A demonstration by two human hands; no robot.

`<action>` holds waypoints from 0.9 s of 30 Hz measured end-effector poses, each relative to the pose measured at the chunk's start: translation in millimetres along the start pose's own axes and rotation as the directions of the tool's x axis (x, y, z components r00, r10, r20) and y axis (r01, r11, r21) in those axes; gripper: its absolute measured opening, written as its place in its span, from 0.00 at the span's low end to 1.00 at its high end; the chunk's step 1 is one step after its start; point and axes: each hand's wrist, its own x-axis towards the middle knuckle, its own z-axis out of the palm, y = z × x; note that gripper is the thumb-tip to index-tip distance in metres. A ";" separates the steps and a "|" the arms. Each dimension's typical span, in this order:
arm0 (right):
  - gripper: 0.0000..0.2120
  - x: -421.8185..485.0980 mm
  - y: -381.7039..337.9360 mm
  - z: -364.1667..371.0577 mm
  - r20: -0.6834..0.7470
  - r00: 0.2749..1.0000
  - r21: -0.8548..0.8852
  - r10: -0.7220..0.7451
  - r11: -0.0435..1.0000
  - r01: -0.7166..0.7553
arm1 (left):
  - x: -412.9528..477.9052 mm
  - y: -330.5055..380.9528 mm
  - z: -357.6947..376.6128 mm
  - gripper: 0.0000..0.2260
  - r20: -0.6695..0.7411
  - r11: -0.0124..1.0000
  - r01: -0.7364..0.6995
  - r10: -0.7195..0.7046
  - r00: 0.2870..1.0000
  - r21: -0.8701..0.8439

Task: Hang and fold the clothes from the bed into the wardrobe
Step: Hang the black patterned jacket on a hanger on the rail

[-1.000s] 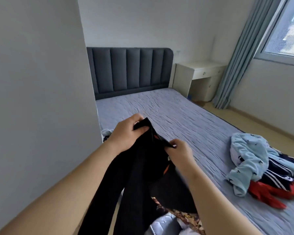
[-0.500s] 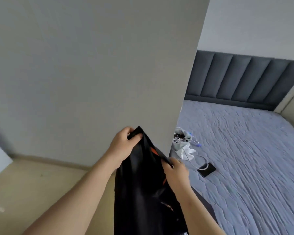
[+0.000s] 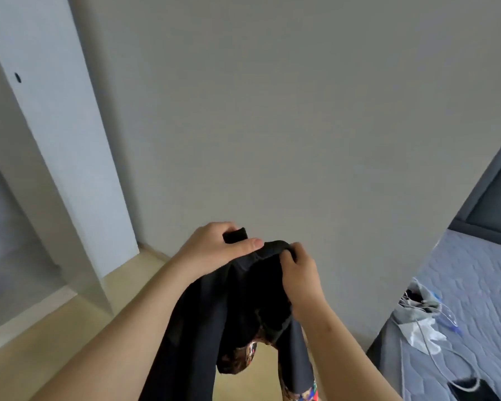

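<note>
The garment is black with a brown, perhaps floral, print underneath; the bed is grey-blue with wavy quilting.

Soft, diffuse daylight lights the grey wall flatly with only faint, soft-edged shading; the white wardrobe panel at left is the brightest surface, and the recess beside it falls to dim grey. The left hand and right hand are fairly sharp, whereas the black garment they grip is so dark that its folds barely register. Wide-angle distortion tilts straight edges towards the borders, and the far left and the bed at right look softly blurred.
</note>
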 end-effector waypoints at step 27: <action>0.09 9.7 -83.4 443.2 0.541 0.814 -0.389 -0.211 0.795 0.465 | -108.7 -257.9 -379.8 0.21 -0.808 0.843 0.209 -0.535 0.246 -0.495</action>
